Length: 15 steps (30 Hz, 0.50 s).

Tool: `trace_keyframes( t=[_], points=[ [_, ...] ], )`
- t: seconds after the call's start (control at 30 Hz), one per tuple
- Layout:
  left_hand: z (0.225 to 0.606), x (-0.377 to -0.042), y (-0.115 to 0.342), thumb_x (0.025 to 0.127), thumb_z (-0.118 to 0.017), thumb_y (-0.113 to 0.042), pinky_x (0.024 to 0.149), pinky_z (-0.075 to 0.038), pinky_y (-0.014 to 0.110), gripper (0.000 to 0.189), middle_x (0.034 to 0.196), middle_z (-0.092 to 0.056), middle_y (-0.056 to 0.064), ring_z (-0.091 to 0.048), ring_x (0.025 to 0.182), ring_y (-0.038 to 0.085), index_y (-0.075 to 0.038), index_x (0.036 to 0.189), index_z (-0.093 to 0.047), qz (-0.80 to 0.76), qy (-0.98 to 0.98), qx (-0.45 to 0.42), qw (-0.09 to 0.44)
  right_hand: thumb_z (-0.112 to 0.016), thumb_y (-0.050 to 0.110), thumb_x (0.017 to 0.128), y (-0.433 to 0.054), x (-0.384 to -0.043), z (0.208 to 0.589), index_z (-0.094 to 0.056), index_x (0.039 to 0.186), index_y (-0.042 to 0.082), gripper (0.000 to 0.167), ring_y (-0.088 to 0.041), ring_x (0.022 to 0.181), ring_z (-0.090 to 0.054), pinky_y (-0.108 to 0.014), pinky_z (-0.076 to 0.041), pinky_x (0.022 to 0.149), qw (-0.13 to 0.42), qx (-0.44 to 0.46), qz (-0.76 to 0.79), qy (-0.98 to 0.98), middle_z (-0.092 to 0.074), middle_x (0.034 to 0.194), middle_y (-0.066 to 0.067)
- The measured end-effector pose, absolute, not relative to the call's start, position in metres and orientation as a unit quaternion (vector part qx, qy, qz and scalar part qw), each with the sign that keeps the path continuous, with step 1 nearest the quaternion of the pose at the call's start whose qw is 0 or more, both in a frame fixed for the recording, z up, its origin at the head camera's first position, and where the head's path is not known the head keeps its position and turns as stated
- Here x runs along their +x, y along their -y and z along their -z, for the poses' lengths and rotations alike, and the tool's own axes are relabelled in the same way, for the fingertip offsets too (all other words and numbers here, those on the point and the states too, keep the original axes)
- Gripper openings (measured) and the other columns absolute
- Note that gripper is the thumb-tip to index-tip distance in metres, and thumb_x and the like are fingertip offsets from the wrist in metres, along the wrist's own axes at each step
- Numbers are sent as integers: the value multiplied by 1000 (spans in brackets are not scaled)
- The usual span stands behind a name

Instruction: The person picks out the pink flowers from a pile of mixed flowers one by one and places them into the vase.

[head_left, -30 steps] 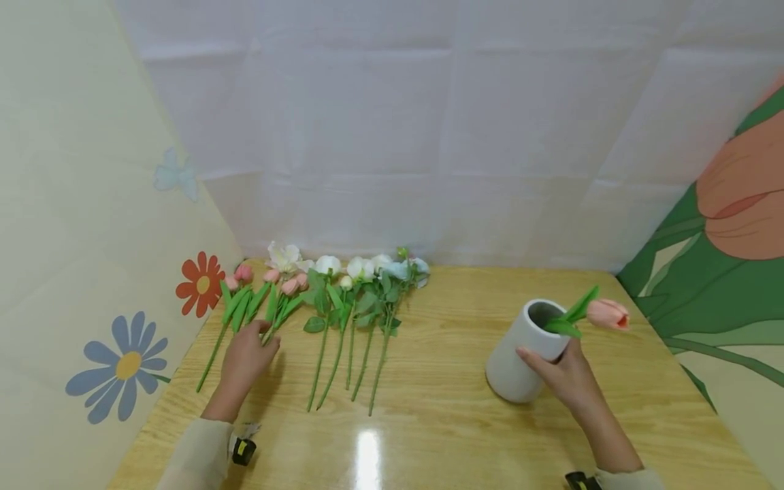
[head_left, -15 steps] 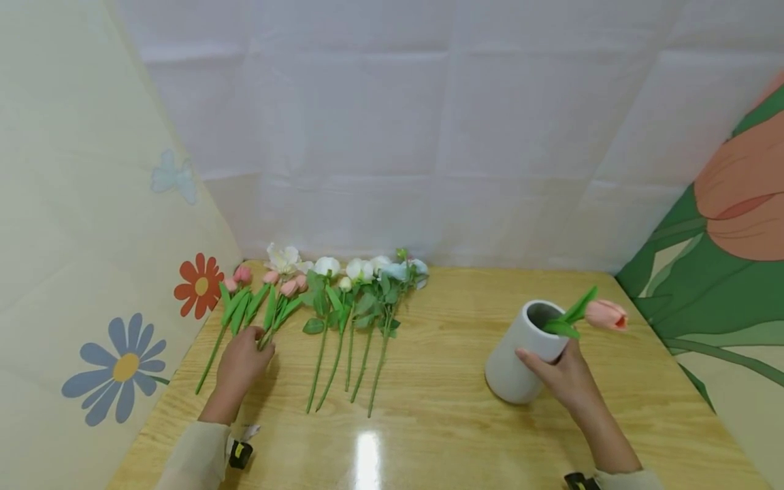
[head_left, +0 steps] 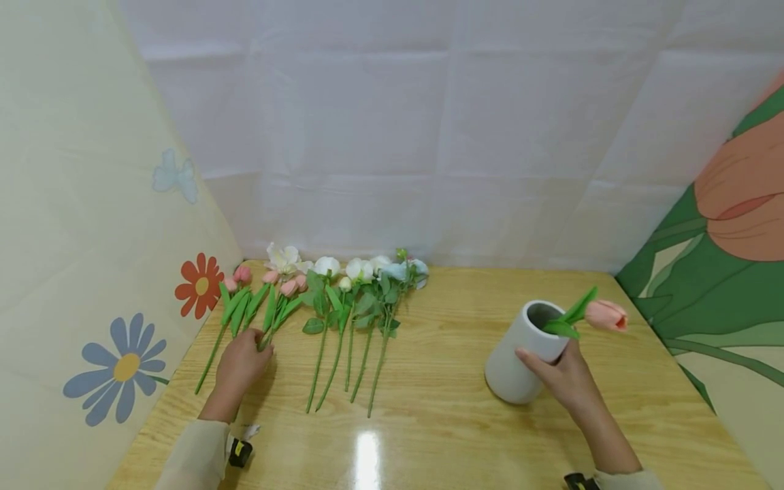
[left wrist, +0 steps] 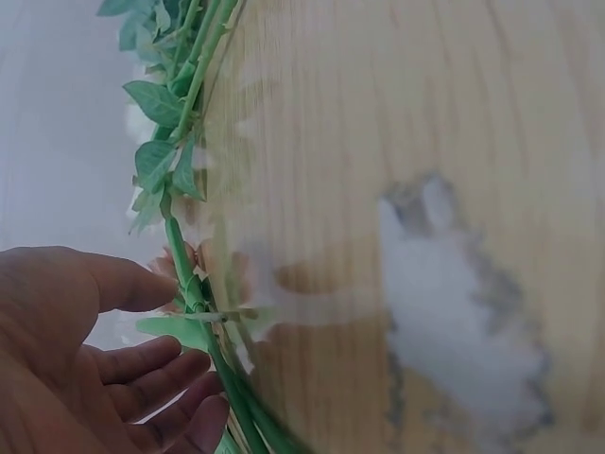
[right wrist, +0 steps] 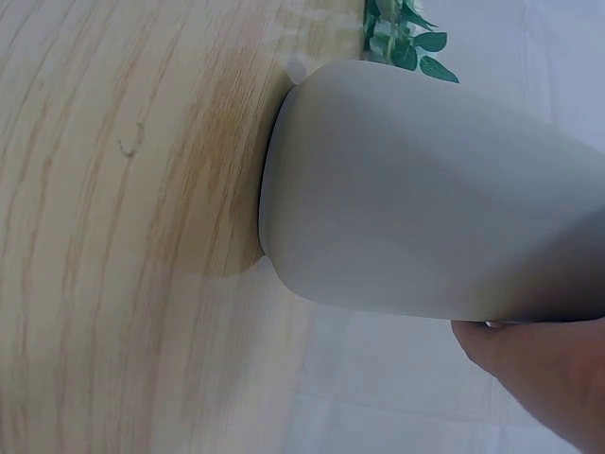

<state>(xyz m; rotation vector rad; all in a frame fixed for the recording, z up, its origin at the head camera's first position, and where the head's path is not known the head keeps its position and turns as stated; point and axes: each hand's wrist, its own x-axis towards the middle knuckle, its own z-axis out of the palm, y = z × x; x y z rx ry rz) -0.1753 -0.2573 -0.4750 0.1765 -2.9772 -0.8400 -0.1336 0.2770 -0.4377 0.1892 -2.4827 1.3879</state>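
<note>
My left hand is low over the stems of the pink tulips lying at the table's left. In the left wrist view, its thumb and loosely bent fingers are spread apart beside the green stems, thumb tip close to one of them. With my right hand I grip a white vase near its rim, thumb on the front and the other fingers hidden behind. The vase leans to the right, its base at the tabletop. One pink tulip with green leaves stands in its mouth, leaning out over the right side.
White flowers and a pale blue flower lie in a row mid-left, stems toward me. Behind the wooden table hangs a white cloth. Printed flower panels flank both sides.
My left hand has drawn slightly back toward me along the tulip stems, then stayed nearly still. The right hand, the vase and its tulip have hardly moved.
</note>
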Motion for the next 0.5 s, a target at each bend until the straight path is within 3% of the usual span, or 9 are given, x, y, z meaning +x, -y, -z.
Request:
trace_keyframes(
  t=[0.5],
  points=[
    [482, -179, 262, 97, -63, -15, 79, -54, 54, 38, 114, -65, 30, -65, 99, 44, 13, 123, -60, 242, 968, 62, 26, -75, 6, 91, -277, -134, 438, -46, 136, -1, 54, 4, 96, -58, -15, -50, 77, 149, 68, -484, 860, -59, 106, 18]
  ],
)
